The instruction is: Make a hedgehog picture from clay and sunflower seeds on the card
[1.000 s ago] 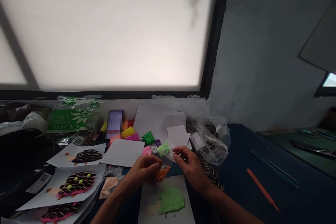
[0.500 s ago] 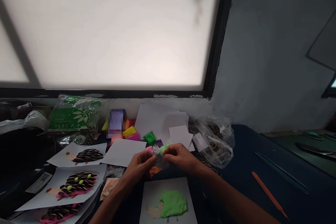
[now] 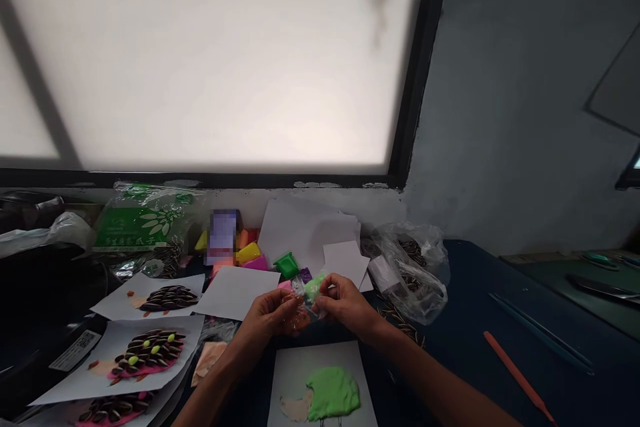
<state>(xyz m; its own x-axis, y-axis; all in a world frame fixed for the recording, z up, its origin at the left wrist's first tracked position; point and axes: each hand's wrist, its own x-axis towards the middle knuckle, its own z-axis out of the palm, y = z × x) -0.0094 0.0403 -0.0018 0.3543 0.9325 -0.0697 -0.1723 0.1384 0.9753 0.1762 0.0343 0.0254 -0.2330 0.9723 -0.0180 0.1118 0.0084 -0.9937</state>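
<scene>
My left hand and my right hand meet above the dark table, fingertips together. Between them they pinch a small clear plastic packet holding light green clay, with an orange bit just under my left fingers. Below my hands lies a white card with a flat green clay shape and a pale peach patch on it.
Cards with sunflower-seed and pink clay figures lie at the left. A green seed bag, coloured clay blocks, loose white papers and a clear bag of seeds line the wall. An orange stick lies at the right.
My hands have come together around the green clay packet and lifted slightly. The orange piece moved up with my left hand.
</scene>
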